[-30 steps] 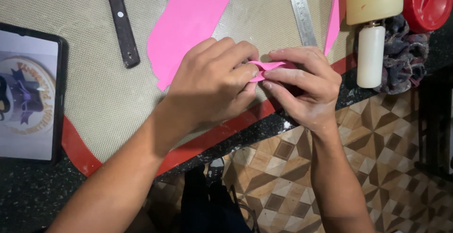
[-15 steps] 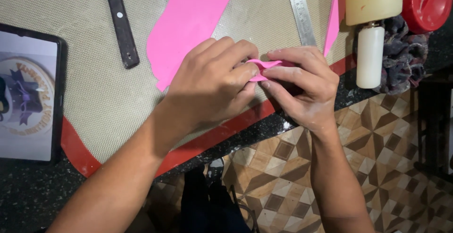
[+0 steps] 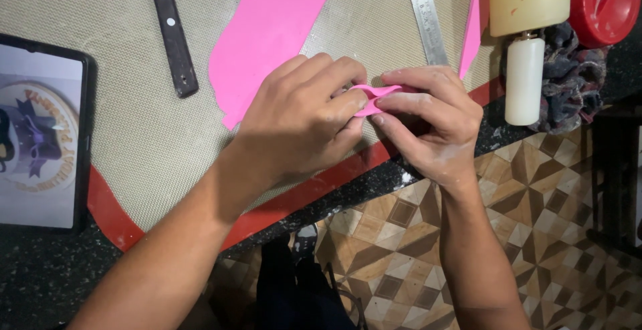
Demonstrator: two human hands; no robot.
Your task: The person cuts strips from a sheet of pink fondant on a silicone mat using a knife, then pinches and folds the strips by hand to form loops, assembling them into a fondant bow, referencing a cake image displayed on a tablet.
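Small pink fondant piece (image 3: pixel 372 97): a folded strip, near centre of the view, pinched between both hands just above the front edge of the mat; only its upper curl shows, the rest hidden by fingers.

Left hand (image 3: pixel 301 126): comes in from 7 o'clock, knuckles up, fingers curled closed over the left end of the piece; thumb tip pressed on it.

Right hand (image 3: pixel 435 119): comes in from 5 o'clock, fingers bent and closed on the right end of the piece; fingertips dusted white; touching the left hand at the piece.

Baking mat (image 3: pixel 147 129): beige woven surface with a red border, lying on a dark speckled counter (image 3: pixel 47 276); both hands over its front edge.

Pink fondant sheet (image 3: pixel 267 32): long flat cut slab at 11 o'clock from the hands, its lower tip just beside the left knuckles.

Knife (image 3: pixel 170 32): dark riveted handle, at 10 o'clock, well apart from the hands.

Metal ruler (image 3: pixel 426 16): at 12 o'clock, its lower end just above the right hand.

Rolling pin (image 3: pixel 525 36): cream barrel, white handle, at 2 o'clock; a dark crumpled cloth (image 3: pixel 568 89) beside it; a red lid (image 3: pixel 605 2) at the top right corner.

Tablet (image 3: pixel 40 136): at 9 o'clock, screen lit with a picture of a cake.

Patterned tile floor (image 3: pixel 555 236): below the counter edge, at 4 o'clock.
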